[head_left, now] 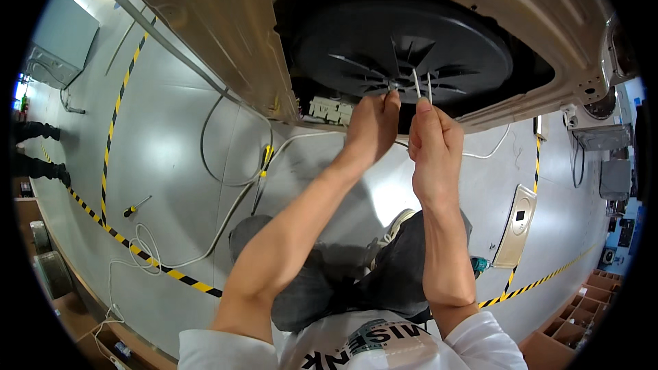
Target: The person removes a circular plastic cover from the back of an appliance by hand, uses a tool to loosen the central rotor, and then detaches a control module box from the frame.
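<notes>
Dark ribbed plastic drum base [404, 55] of the tipped beige washer [226, 20] sits above both hands, left hand [370, 127] pinching something small at its hub, right hand [433, 154] gripping thin metal pliers [421, 85], which might slip off the fastener.

Matt black ribbed plastic drum base [404, 48] is filling the upper centre, beige painted metal casing [226, 27] is gleaming round it, smooth grey floor [171, 137] is shining glossy lower left.
</notes>
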A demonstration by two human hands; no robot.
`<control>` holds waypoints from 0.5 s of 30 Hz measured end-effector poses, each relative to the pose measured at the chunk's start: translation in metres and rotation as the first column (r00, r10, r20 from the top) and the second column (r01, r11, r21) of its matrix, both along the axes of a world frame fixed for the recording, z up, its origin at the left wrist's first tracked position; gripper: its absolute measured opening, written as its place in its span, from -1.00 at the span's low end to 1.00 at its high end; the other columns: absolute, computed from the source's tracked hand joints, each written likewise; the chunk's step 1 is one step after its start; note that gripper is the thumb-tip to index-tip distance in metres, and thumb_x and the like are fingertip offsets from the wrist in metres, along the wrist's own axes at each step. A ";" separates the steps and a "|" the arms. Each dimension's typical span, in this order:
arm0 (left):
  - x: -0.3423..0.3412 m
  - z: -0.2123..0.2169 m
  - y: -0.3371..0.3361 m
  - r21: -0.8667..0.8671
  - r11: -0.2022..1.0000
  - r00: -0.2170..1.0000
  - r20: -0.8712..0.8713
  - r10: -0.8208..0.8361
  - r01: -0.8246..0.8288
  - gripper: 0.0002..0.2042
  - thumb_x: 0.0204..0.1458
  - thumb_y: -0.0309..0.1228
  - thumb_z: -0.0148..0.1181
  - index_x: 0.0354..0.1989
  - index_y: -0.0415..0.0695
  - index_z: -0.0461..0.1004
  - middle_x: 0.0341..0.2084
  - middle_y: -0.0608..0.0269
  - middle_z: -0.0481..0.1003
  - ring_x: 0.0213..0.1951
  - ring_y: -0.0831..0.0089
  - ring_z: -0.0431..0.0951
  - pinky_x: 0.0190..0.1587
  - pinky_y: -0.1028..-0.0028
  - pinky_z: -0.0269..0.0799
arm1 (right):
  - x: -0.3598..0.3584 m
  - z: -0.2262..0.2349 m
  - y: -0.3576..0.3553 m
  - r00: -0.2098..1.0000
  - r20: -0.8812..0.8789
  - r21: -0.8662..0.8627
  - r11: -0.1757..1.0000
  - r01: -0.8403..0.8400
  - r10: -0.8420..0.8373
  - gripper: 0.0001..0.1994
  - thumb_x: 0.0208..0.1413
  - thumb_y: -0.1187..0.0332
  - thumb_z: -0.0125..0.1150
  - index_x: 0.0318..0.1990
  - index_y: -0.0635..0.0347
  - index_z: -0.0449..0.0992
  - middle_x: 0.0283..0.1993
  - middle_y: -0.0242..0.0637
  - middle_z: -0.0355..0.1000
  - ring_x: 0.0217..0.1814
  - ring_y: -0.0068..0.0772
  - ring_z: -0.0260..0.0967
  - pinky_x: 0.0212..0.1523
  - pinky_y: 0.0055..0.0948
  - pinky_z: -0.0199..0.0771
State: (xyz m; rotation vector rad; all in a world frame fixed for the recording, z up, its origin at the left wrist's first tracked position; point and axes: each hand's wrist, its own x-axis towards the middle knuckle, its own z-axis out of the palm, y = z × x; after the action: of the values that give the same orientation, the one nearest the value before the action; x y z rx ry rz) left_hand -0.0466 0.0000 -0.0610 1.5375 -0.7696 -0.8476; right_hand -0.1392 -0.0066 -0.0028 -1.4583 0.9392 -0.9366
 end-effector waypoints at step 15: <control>-0.001 -0.002 0.007 0.048 0.997 0.993 0.098 -0.069 0.064 -0.58 0.24 -0.25 -0.13 -0.50 -0.37 0.44 -0.59 -0.27 0.43 -0.43 -0.20 0.48 -0.39 0.12 0.31 | -0.005 0.007 -0.001 0.996 0.072 0.085 0.995 0.046 -0.053 -0.56 0.27 0.26 0.01 -0.70 0.03 0.13 -0.71 -0.58 -0.02 -0.69 -0.73 -0.18 -0.66 -0.56 -0.22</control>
State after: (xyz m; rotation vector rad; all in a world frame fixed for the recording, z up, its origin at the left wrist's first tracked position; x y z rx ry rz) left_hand -0.0480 0.0065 -0.0626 1.6111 -0.8835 -0.8475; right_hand -0.1445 -0.0080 0.0046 -1.3268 0.9527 -0.9699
